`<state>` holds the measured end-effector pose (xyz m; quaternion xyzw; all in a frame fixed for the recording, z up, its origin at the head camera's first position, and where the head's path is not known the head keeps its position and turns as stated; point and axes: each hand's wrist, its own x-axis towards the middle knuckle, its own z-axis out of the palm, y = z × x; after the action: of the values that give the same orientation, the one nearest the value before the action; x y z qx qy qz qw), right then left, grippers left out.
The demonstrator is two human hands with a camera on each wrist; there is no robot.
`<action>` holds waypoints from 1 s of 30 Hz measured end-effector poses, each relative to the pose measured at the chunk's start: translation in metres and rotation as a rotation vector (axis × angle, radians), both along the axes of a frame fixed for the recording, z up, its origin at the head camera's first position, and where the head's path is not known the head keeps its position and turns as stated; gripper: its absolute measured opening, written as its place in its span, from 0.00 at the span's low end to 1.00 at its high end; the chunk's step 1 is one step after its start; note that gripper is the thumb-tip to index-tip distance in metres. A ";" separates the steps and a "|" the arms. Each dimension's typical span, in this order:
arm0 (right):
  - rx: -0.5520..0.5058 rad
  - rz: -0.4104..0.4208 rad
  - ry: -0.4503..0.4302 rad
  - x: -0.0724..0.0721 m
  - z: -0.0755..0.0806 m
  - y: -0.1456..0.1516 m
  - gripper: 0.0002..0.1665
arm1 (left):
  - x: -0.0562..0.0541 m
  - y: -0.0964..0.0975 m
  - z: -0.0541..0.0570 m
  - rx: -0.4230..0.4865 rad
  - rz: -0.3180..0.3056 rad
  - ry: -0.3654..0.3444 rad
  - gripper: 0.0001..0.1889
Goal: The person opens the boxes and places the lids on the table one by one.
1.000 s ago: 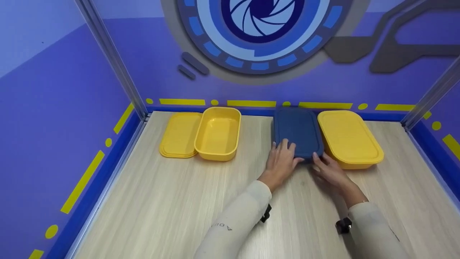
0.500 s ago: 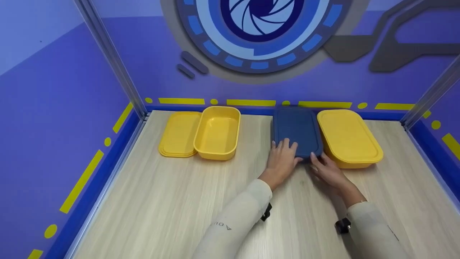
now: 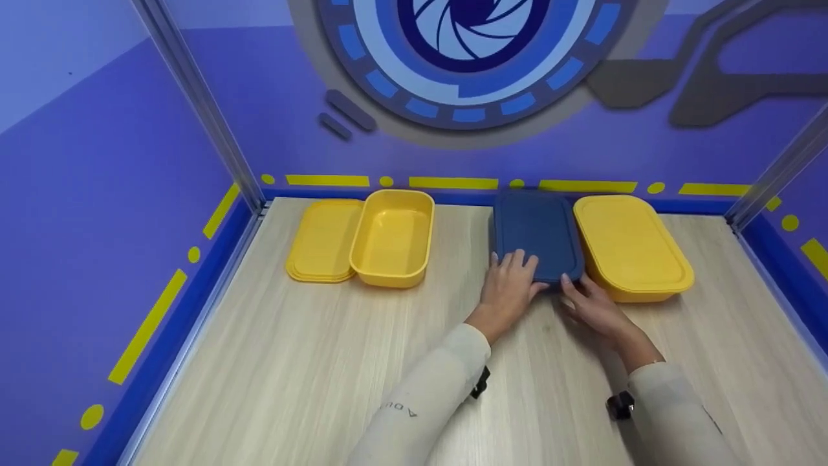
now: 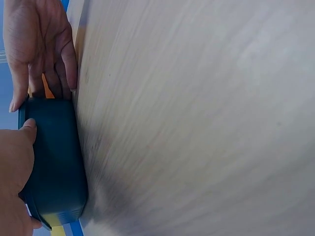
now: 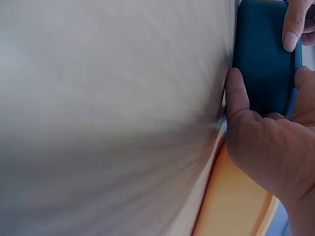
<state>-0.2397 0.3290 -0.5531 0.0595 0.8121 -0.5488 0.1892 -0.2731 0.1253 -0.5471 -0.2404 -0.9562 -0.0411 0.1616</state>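
A dark blue lunch box with its lid on stands against the back wall, right of the middle. My left hand holds its near left corner, fingers spread over the lid and thumb on the front side, as the left wrist view shows. At the near right corner my right hand grips the same box. Its thumb lies at the lid's edge, and in the right wrist view its fingers reach along the box's side, close to the table. Some fingertips are hidden behind the box.
A lidded yellow lunch box stands close along the blue one's right side. Further left, an uncovered yellow box overlaps a yellow lid on the wooden table. Blue-purple panels bound the back and sides.
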 end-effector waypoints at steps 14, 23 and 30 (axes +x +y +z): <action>0.004 0.021 0.049 0.001 -0.002 -0.002 0.57 | -0.002 -0.003 0.001 0.019 0.003 -0.011 0.30; 0.076 0.036 0.076 0.001 0.002 -0.001 0.56 | -0.001 -0.003 0.001 0.001 0.000 -0.030 0.29; 0.015 0.011 0.037 -0.001 0.000 -0.001 0.58 | -0.003 -0.001 0.007 -0.026 -0.003 -0.088 0.30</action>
<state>-0.2406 0.3278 -0.5528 0.0462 0.8199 -0.5426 0.1767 -0.2759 0.1247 -0.5401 -0.2416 -0.9626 -0.0394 0.1160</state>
